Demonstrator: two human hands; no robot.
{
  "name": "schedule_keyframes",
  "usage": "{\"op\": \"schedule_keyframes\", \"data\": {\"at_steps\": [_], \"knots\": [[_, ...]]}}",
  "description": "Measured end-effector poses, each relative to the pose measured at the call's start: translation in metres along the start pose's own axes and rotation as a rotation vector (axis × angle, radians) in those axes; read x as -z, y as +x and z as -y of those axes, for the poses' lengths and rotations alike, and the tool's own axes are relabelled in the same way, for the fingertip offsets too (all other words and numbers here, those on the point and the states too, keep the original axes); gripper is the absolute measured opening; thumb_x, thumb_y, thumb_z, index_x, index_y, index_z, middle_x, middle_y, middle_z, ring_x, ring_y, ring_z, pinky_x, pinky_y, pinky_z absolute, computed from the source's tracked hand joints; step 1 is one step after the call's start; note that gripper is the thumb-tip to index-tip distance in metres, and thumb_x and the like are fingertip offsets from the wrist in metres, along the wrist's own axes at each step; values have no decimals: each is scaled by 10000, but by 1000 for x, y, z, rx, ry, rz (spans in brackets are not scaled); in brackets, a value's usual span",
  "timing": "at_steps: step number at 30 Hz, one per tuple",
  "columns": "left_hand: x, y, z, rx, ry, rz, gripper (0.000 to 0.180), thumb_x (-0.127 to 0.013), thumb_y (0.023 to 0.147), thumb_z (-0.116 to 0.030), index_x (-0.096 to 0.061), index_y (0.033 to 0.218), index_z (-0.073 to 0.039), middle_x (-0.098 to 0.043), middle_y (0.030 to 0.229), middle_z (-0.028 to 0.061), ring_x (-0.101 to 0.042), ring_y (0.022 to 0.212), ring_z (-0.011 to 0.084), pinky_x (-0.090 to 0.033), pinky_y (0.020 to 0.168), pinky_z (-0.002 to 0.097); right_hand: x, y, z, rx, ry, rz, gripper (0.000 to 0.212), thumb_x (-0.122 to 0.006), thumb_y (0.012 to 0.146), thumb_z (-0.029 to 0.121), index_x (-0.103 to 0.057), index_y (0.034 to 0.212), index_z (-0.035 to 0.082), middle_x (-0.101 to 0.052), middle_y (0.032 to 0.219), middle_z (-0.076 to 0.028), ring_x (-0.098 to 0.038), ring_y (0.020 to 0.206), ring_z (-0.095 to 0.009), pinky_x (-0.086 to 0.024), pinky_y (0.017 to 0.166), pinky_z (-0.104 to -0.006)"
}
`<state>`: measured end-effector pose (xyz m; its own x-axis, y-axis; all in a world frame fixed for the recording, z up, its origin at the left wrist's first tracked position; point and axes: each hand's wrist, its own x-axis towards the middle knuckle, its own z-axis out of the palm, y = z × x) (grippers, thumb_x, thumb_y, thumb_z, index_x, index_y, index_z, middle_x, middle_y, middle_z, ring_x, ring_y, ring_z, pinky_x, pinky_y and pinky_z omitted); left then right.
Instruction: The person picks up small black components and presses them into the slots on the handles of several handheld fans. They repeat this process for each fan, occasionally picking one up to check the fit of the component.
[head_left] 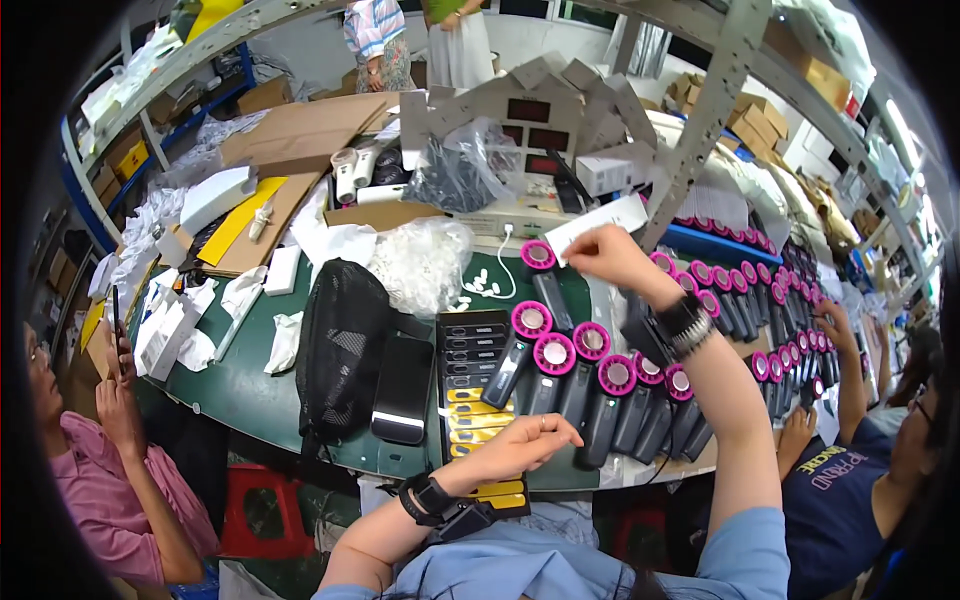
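My right hand (622,262) is raised over the table, its fingertips pinched beside a white box (605,225). Whatever those fingertips hold is too small to make out. Just below stands a dark grey handheld device with a round pink-ringed head (537,255). My left hand (515,447) hovers above a strip of black and yellow packs (470,395), fingers loosely stretched to the right and nothing seen in them. Several more pink-headed devices (553,353) lie in a cluster between and right of my hands. Small white pieces (482,285) are scattered near a white cable (512,275).
Left of the packs lie a black phone-like slab (403,388) and a black mesh pouch (345,345). Behind them sits a clear bag of white pieces (415,265). Metal shelf posts (705,125) rise beyond. People sit on both sides; one holds a phone (116,310).
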<state>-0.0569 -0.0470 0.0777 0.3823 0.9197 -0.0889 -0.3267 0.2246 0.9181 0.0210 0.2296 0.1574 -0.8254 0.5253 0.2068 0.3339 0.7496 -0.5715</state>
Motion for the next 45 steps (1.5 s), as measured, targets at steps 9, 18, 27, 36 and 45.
{"op": "schedule_keyframes", "data": {"at_steps": [9, 18, 27, 36, 45], "knots": [[18, -17, 3, -36, -108, -77, 245, -439, 986, -224, -570, 1073, -35, -302, 598, -91, -243, 501, 7, -189, 457, 181, -5, 158, -100, -256, 19, -526, 309, -635, 797, 130, -643, 1073, -7, -685, 904, -127, -644, 800, -134, -510, 721, -272], [39, -5, 0, -94, -432, -188, 271, -406, 993, -240, -561, 1060, -29, -315, 606, -73, -246, 480, 20, -187, 444, 187, 39, 44, 43, 40, 611, -215, 279, -538, 933, 178, -602, 1127, -12, -653, 939, -54, -626, 833, -129, -492, 771, -251], [16, 19, -2, -33, -926, -391, 307, -408, 978, -297, -563, 978, -33, -573, 781, 27, -543, 634, 114, -431, 530, 231, -36, -133, 150, 488, -10, 407, 272, -655, 782, 85, -625, 1048, 35, -608, 955, -117, -614, 847, -293, -510, 745, -332], [10, 20, 22, -69, -980, -207, 306, -415, 969, -289, -577, 957, -30, -626, 906, 86, -625, 827, 197, -522, 750, 311, -69, -164, 124, 412, -136, 158, 271, -648, 766, 74, -614, 1028, 17, -596, 992, -116, -594, 931, -293, -512, 769, -351], [5, 31, 38, -88, -1201, -81, 275, -433, 963, -231, -541, 1037, 11, -597, 1023, 126, -591, 962, 238, -481, 893, 373, -69, -166, 110, 452, -70, 179, 240, -629, 751, 51, -619, 989, 14, -602, 967, -123, -595, 913, -296, -512, 775, -355]]}}
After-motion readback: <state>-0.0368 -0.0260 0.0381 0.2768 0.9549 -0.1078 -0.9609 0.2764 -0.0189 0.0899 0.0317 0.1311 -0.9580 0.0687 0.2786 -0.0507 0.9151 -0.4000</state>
